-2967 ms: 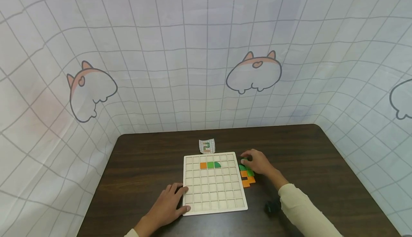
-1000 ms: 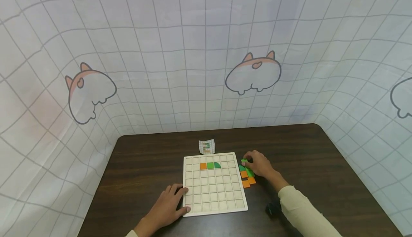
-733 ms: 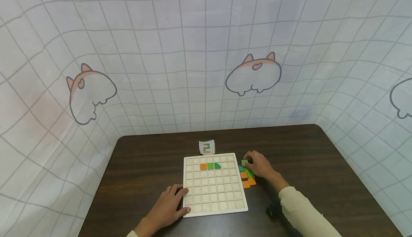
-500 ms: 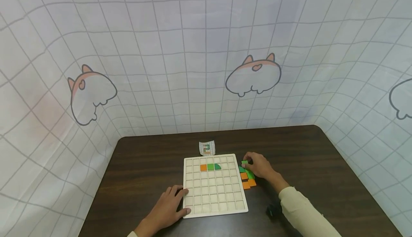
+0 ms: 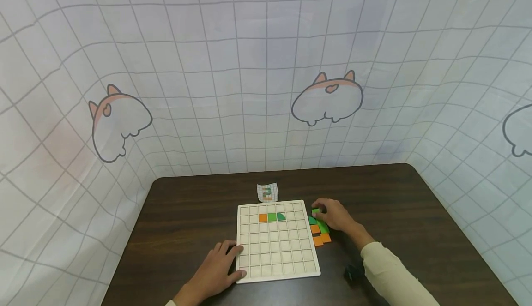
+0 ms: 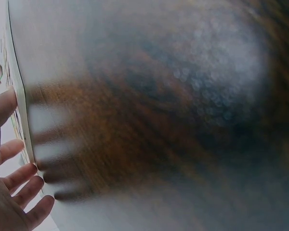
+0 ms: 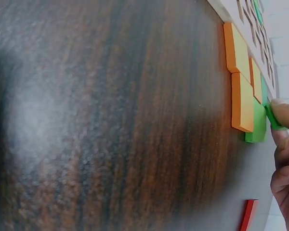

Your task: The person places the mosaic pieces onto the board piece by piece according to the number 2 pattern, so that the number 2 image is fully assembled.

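My right hand [image 5: 335,215] pinches a light green tile [image 7: 273,118] between thumb and finger, just right of the white grid board [image 5: 276,255]. Under and beside it lie a dark green tile [image 5: 312,220], a light green tile [image 5: 323,227] and several orange tiles [image 5: 315,229]. My left hand [image 5: 214,269] rests along the board's left edge, its fingers spread and touching the rim. In the board's upper part sit an orange square [image 5: 263,218], a green square [image 5: 272,217] and a dark green quarter-round tile [image 5: 281,216] in a row.
A small paper card [image 5: 267,193] with a coloured pattern on a grid lies behind the board. On the dark wooden table [image 5: 187,218] a small black object [image 5: 352,273] shows near the right forearm. A red piece [image 7: 249,215] appears in the right wrist view. Grid-patterned cloth surrounds the table.
Three seconds ago my right hand was over the dark green tiles at the pile's far end; since then it has taken hold of a light green tile. My left hand stays on the board.
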The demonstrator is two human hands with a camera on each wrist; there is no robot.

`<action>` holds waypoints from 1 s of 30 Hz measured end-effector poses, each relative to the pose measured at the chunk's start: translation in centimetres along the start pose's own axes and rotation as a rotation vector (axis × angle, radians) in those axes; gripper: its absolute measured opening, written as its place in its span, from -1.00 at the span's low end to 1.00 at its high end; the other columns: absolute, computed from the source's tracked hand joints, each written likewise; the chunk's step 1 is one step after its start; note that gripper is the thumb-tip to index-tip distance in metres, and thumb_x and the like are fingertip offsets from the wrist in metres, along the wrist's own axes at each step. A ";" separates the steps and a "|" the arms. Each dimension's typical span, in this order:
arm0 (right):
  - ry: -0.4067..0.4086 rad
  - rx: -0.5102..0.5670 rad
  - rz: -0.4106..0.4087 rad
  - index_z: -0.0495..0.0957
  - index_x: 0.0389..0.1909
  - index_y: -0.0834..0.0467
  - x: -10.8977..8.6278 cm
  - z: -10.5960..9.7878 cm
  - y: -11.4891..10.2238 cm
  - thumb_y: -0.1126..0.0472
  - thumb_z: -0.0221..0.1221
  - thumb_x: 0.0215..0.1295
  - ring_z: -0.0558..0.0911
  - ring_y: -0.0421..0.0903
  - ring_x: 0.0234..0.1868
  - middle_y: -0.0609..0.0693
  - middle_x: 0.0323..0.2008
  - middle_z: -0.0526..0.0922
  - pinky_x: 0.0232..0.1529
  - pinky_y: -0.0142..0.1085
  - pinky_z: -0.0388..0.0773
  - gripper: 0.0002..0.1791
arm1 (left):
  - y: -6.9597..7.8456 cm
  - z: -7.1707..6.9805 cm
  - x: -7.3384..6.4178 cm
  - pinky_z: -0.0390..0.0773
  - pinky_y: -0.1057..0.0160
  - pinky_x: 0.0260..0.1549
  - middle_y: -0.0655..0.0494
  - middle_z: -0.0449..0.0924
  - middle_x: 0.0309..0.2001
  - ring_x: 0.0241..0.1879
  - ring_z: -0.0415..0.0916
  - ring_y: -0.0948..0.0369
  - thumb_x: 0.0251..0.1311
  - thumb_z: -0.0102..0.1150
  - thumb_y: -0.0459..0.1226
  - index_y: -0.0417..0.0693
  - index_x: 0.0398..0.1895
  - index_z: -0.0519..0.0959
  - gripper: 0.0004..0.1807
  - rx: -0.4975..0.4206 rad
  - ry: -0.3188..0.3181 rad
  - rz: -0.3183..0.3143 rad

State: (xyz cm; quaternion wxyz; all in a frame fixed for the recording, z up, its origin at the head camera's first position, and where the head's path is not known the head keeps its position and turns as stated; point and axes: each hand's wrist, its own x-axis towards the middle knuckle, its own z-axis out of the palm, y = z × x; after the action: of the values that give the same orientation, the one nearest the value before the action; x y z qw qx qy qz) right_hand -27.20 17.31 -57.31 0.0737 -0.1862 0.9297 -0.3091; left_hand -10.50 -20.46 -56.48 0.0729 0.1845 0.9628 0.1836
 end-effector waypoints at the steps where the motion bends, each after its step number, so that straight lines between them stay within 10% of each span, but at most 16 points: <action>1: -0.005 0.004 -0.002 0.66 0.02 0.09 0.0 0.0 -0.1 0.16 0.29 0.36 0.52 -0.13 -0.25 -0.04 -0.21 0.64 -0.21 -0.16 0.50 -0.75 | 0.0 0.0 0.0 0.44 -0.23 0.09 -0.09 0.36 0.31 0.22 0.38 -0.06 0.27 0.25 0.14 0.03 0.37 0.42 -0.30 -0.001 0.000 0.000; 13: 0.012 0.041 -0.039 0.67 0.07 0.12 -0.1 0.1 -0.9 0.19 0.19 0.44 0.61 0.13 0.13 0.11 0.09 0.68 0.19 0.16 0.48 -0.74 | 0.0 0.2 -0.1 0.45 -0.21 0.07 -0.09 0.37 0.31 0.20 0.39 -0.05 0.27 0.25 0.14 0.03 0.37 0.42 -0.31 0.017 0.012 0.005; 30: -0.043 0.110 -0.014 0.66 0.03 0.14 -0.4 0.2 -1.9 0.16 0.25 0.39 0.47 -0.15 -0.41 -0.09 -0.39 0.56 -0.42 -0.33 0.42 -0.74 | -0.1 0.2 0.0 0.45 -0.20 0.07 -0.08 0.37 0.31 0.20 0.39 -0.04 0.27 0.23 0.17 0.03 0.37 0.42 -0.29 0.023 0.014 0.003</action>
State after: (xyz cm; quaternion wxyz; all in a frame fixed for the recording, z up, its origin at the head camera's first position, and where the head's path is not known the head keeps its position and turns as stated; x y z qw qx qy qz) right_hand -26.21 16.00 -56.32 0.1016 -0.1952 0.9081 -0.3562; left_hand -10.47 -20.46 -56.73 0.0637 0.1856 0.9650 0.1738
